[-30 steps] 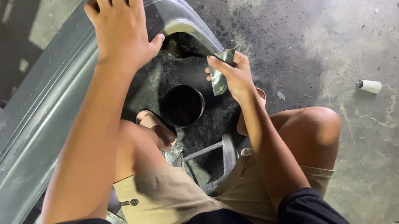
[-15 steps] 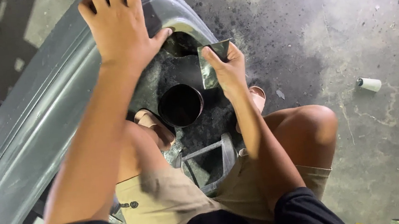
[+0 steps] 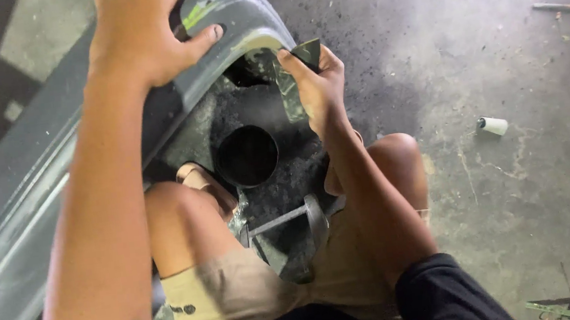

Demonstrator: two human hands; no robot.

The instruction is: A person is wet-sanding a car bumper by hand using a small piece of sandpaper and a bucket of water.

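Head view: since a moment ago our right hand, fingers clamped on a sandpaper scrap, has risen toward 12 o'clock to the bumper edge, while our left hand, fingers spread, presses it.

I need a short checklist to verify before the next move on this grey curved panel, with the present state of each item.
1. Left hand flat on the grey curved panel: ok.
2. Right hand grips the dark sheet piece: ok.
3. Sheet edge meets the panel end: cannot tell.
4. Round black hole unobstructed: ok.
5. White roll lies away from the knees: ok.
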